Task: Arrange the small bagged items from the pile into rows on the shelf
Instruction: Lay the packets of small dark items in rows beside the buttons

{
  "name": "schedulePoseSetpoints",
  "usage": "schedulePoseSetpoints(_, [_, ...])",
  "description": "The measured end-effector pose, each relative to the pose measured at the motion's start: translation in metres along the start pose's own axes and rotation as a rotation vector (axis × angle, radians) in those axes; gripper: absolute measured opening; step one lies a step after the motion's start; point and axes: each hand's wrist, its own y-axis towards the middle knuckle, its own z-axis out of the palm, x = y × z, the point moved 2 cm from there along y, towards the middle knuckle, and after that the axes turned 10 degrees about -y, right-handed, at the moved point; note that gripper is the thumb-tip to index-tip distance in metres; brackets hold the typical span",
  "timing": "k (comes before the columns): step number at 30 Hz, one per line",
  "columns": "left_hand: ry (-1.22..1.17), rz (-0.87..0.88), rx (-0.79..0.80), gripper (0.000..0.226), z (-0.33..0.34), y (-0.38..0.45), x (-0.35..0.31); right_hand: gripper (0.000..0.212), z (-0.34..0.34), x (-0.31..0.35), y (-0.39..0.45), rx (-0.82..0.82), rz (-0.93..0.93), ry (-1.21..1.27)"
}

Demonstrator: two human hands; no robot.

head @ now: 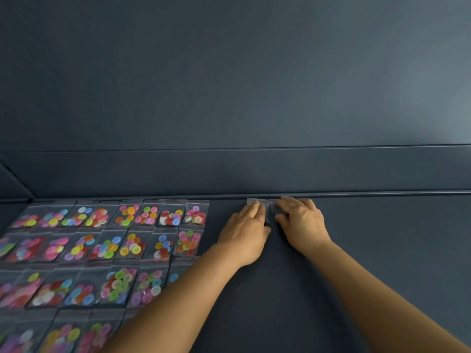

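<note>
Head view: a person's left hand (248, 221) and right hand (300, 220) each press flat on a small clear bag (254, 200) at the dark shelf's (356, 250) back lip, fingers extended, well apart from the rows of button bags (132, 240). Slick plastic could slide askew, crooking the row; these bags' contents look dark, indistinct.

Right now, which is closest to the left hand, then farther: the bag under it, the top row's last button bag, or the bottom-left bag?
1. Bag under the left hand: clear bag, touching.
2. Top row's last button bag, to its left.
3. Bottom-left bag, far corner.
</note>
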Motion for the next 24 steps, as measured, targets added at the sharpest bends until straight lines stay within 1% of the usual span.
schedulePoseSetpoints(3, [-0.011, -0.023, 0.003, 0.06, 0.0, 0.001, -0.004, 0.041, 0.0, 0.003, -0.003, 0.016, -0.058, -0.028])
schedulePoseSetpoints(5, [-0.02, -0.024, -0.002, 0.059, 0.0, 0.0, -0.005, 0.044, 0.001, 0.004, -0.006, 0.078, -0.1, -0.059])
schedulePoseSetpoints(8, [-0.008, 0.028, 0.002, 0.057, 0.001, -0.007, -0.003, 0.05, 0.002, 0.005, -0.011, 0.206, -0.128, -0.08])
schedulePoseSetpoints(12, [0.04, 0.044, 0.032, 0.054, 0.004, -0.013, -0.004, 0.052, 0.001, 0.005, -0.015, 0.262, -0.152, -0.137])
schedulePoseSetpoints(17, [0.021, 0.03, 0.003, 0.055, 0.001, -0.015, -0.01, 0.052, -0.001, 0.005, -0.015, 0.241, -0.146, -0.127])
schedulePoseSetpoints(21, [0.014, 0.021, -0.084, 0.061, -0.01, -0.028, -0.009, 0.055, -0.014, 0.012, -0.019, 0.135, -0.14, -0.088])
schedulePoseSetpoints(24, [0.032, 0.005, -0.176, 0.063, -0.024, -0.045, -0.002, 0.058, -0.027, 0.029, -0.025, 0.062, -0.171, -0.055])
